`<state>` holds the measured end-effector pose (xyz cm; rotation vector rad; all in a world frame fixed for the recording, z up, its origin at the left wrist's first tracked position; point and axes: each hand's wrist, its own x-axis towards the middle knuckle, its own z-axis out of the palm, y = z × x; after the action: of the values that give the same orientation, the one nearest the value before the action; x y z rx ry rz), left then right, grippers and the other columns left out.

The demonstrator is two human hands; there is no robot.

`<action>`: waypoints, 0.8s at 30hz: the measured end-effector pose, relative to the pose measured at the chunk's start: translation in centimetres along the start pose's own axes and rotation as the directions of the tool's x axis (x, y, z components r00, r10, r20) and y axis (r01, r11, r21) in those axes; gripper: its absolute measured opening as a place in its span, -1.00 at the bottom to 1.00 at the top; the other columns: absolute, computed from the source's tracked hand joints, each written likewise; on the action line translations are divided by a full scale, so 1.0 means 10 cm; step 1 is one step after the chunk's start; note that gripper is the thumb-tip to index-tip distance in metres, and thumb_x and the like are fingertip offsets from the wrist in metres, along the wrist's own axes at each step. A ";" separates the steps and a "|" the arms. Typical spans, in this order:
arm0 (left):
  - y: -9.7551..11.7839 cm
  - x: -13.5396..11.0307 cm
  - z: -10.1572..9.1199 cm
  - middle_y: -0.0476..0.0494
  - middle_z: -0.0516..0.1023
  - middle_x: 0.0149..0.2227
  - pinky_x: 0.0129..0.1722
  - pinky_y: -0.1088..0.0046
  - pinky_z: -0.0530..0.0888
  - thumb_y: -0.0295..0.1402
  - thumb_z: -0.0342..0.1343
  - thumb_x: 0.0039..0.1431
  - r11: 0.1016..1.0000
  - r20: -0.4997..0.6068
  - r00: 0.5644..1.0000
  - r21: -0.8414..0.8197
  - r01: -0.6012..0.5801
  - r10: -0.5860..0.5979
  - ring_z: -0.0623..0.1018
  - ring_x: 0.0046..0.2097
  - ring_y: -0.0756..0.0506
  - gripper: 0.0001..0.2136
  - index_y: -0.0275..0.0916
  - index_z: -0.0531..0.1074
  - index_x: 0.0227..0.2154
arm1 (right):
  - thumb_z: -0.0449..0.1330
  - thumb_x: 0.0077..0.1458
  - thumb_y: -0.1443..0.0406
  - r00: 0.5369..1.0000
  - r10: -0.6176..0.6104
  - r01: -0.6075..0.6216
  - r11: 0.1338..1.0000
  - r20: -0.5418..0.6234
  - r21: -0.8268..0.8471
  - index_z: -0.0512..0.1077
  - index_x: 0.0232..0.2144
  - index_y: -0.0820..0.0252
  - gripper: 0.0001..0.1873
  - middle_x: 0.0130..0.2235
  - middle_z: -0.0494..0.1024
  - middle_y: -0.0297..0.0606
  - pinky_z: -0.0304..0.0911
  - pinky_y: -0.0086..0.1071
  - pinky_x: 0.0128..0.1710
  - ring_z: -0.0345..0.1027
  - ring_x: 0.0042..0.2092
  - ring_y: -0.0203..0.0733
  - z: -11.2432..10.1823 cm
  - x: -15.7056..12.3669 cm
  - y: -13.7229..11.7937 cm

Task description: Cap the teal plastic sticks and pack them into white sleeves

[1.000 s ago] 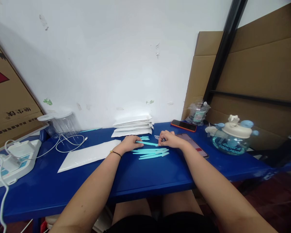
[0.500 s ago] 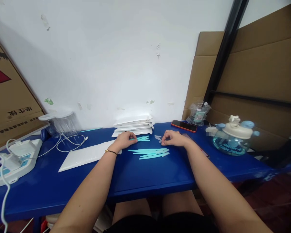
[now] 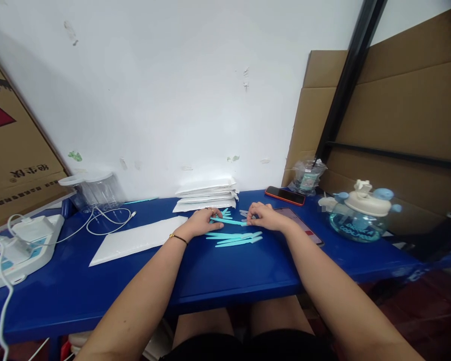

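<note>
A slim teal eyebrow razor (image 3: 229, 221) is stretched between my two hands just above the table. My left hand (image 3: 206, 222) is closed on its left end. At the right end, the fingertips of my right hand (image 3: 263, 216) pinch it; whether a clear cap is between them is hidden. Several teal razors with pale ends (image 3: 238, 239) lie in a loose row in front of my hands. Behind the held one, a few more teal razors (image 3: 226, 212) are partly covered. Small clear caps (image 3: 243, 213) lie beside my right fingers.
A stack of white padded envelopes (image 3: 206, 194) stands against the wall, with a single envelope (image 3: 135, 241) at left. A power strip (image 3: 33, 255) with a white cable and clear jars (image 3: 103, 193) are further left. Phones (image 3: 285, 195) and a water bottle (image 3: 364, 213) are at right.
My left hand has picked up a teal razor and moved right. My right hand has shifted slightly left from beside the clear caps to meet the razor's end.
</note>
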<state>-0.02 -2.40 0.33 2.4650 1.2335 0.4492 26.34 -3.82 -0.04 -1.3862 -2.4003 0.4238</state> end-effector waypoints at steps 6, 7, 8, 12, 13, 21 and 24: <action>-0.12 0.06 0.00 -0.09 0.48 -0.37 -0.29 0.45 0.31 -0.14 -0.21 0.17 0.999 -0.043 0.999 0.043 0.034 -0.032 0.42 -0.32 -0.07 -0.65 -0.21 0.42 -0.40 | 0.09 0.03 0.18 0.997 0.039 -0.020 0.970 -0.071 0.242 0.41 -0.41 0.19 -0.80 -0.40 0.51 -0.30 0.14 -0.35 -0.25 0.33 -0.36 -0.25 0.02 0.03 0.08; -0.15 0.07 -0.01 -0.10 0.48 -0.34 -0.26 0.44 0.32 -0.15 -0.22 0.18 0.997 -0.087 0.995 0.048 0.058 -0.054 0.43 -0.30 -0.08 -0.65 -0.21 0.42 -0.37 | 0.10 0.02 0.16 0.994 0.059 -0.032 0.963 -0.094 0.268 0.41 -0.41 0.20 -0.78 -0.41 0.50 -0.29 0.15 -0.38 -0.30 0.33 -0.37 -0.26 0.02 0.03 0.09; -0.18 0.07 -0.01 -0.11 0.48 -0.31 -0.25 0.44 0.32 -0.14 -0.22 0.18 0.996 -0.124 0.990 0.053 0.073 -0.066 0.43 -0.28 -0.09 -0.65 -0.20 0.42 -0.34 | 0.11 0.01 0.15 0.991 0.073 -0.038 0.956 -0.111 0.290 0.42 -0.41 0.21 -0.76 -0.41 0.50 -0.28 0.15 -0.40 -0.33 0.32 -0.38 -0.26 0.01 0.03 0.11; -0.19 0.10 0.00 -0.08 0.49 -0.29 -0.27 0.45 0.31 -0.11 -0.15 0.15 0.995 -0.115 0.993 0.103 0.016 -0.004 0.43 -0.27 -0.08 -0.67 -0.17 0.43 -0.32 | 0.13 -0.03 0.12 0.991 0.054 -0.005 0.933 -0.126 0.359 0.43 -0.42 0.22 -0.73 -0.44 0.48 -0.28 0.16 -0.42 -0.38 0.29 -0.41 -0.27 0.02 0.05 0.11; -0.19 0.11 0.00 -0.07 0.49 -0.30 -0.27 0.46 0.31 -0.12 -0.13 0.14 0.992 -0.096 0.995 0.123 -0.004 0.016 0.44 -0.27 -0.08 -0.69 -0.16 0.44 -0.34 | 0.13 -0.03 0.12 0.991 0.049 0.001 0.930 -0.127 0.368 0.43 -0.42 0.23 -0.73 -0.45 0.48 -0.28 0.16 -0.42 -0.39 0.29 -0.42 -0.27 0.02 0.06 0.11; -0.39 0.03 -0.12 -0.06 0.49 -0.31 -0.31 0.45 0.29 -0.15 -0.05 0.09 0.963 -0.096 0.981 0.196 0.183 -0.167 0.44 -0.27 -0.09 -0.75 -0.15 0.46 -0.39 | 0.11 0.00 0.11 0.971 0.167 -0.127 0.966 -0.169 0.224 0.46 -0.39 0.20 -0.72 -0.38 0.48 -0.26 0.15 -0.35 -0.28 0.31 -0.34 -0.22 0.04 0.07 0.20; -0.36 0.00 -0.13 -0.09 0.46 -0.32 -0.29 0.44 0.30 -0.11 0.04 0.01 0.957 -0.149 0.975 0.212 0.197 -0.168 0.43 -0.24 -0.12 -0.73 -0.15 0.46 -0.32 | 0.13 -0.02 0.04 0.975 0.119 -0.101 0.989 -0.185 0.107 0.49 -0.38 0.12 -0.69 -0.25 0.44 -0.26 0.09 -0.26 -0.15 0.29 -0.21 -0.15 0.00 0.01 0.11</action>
<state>-3.13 -0.19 -0.07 2.5059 1.6323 0.4461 27.09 -3.18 -0.47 -1.4517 -2.1294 0.4091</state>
